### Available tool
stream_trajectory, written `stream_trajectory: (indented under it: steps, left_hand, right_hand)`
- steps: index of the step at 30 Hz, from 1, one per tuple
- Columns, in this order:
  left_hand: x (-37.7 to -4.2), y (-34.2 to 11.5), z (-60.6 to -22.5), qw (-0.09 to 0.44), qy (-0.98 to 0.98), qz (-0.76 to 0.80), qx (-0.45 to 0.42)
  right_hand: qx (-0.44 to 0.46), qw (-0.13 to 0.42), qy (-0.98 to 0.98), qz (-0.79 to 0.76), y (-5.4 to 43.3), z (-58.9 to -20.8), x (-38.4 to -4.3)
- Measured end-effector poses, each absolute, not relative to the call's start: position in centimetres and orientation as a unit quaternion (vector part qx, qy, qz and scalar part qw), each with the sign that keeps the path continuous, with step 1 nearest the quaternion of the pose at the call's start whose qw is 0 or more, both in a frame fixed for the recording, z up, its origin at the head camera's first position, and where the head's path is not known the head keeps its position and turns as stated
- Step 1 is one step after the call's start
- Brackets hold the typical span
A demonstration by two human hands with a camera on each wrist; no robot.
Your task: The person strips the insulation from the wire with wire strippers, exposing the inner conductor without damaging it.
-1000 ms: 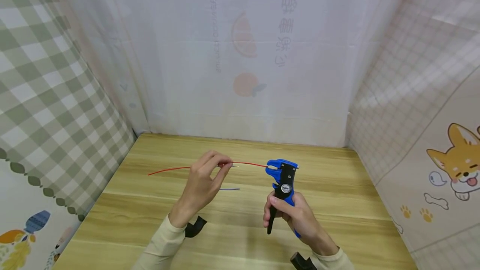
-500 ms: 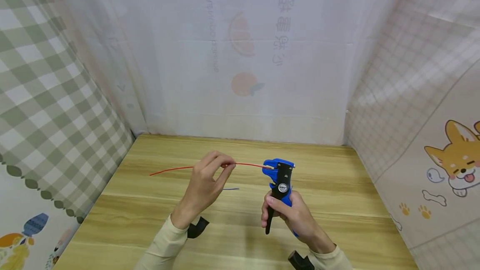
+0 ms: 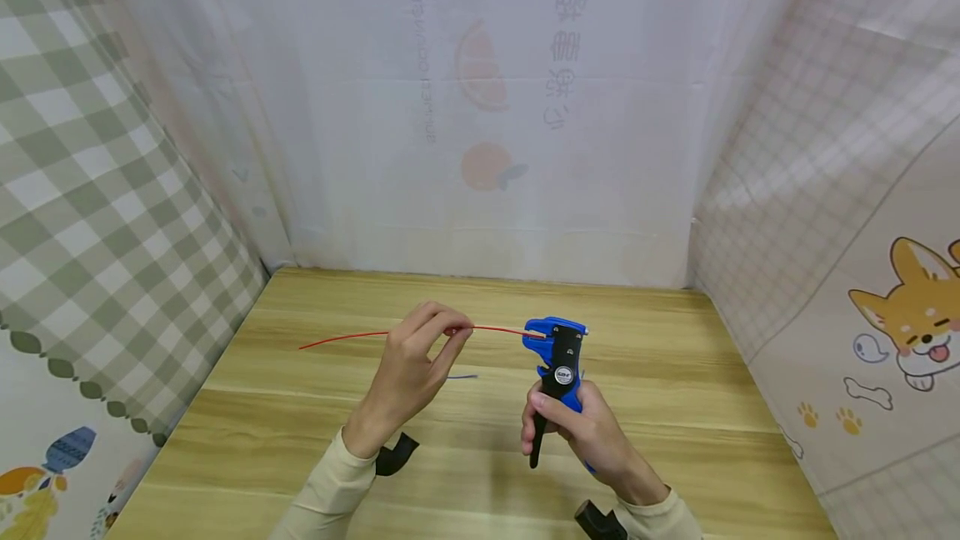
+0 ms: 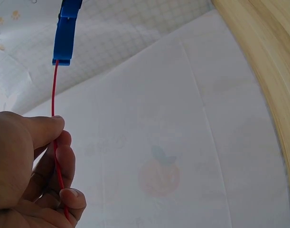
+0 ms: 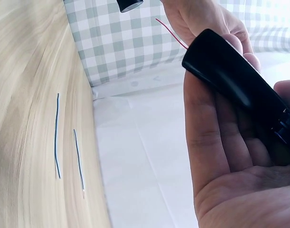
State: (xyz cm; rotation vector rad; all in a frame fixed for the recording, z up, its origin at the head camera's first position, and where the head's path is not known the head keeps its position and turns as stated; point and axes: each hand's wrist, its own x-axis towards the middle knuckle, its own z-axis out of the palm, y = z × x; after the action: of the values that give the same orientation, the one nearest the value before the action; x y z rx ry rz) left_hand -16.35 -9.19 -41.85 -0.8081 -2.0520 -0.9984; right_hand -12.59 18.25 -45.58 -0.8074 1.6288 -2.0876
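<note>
My left hand (image 3: pixel 408 369) pinches a thin red wire (image 3: pixel 498 329) between thumb and fingers, as the left wrist view also shows. One end of the wire trails free to the left; the other sits between the jaws of a blue and black wire stripper (image 3: pixel 562 357). The stripper is upright, its handles gripped by my right hand (image 3: pixel 592 432) with the thumb across the black handle. In the right wrist view, that black handle (image 5: pixel 235 71) lies along the curled fingers. How firmly the jaws close on the wire cannot be made out.
Two short blue wires (image 5: pixel 56 137) lie on the wooden table (image 3: pixel 247 432); one shows a bare tip. In the head view a blue wire (image 3: pixel 462 377) lies partly behind my left hand. A white curtain (image 3: pixel 375 232) stands at the back, patterned cloths at both sides.
The wire stripper and my left hand have come slightly closer together, and the red wire reaches deeper between the jaws. A pale wire tip seen beside my left fingers earlier is now hidden.
</note>
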Motion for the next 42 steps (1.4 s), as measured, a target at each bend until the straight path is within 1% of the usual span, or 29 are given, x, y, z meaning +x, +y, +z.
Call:
stream_trajectory:
  steps: [9, 26, 32, 42]
  left_hand:
    - [-16.27, -9.09, -41.79, 0.349, -0.797, -0.382, -0.311]
    - [-16.23, -9.09, -41.87, 0.346, -0.797, -0.380, -0.317]
    - [-16.20, -9.04, -41.67, 0.348, -0.797, -0.378, -0.318]
    - [-16.20, -9.11, -41.81, 0.353, -0.793, -0.379, -0.321]
  right_hand:
    - [-0.264, 0.191, 0.584, -0.743, 18.12, -45.52, -12.59]
    - [-0.261, 0.157, 0.606, -0.735, 17.95, -45.86, -12.70]
    - [-0.240, 0.159, 0.626, -0.725, 17.90, -45.85, -12.70]
    - [-0.275, 0.140, 0.604, -0.735, 17.71, -45.97, -12.85]
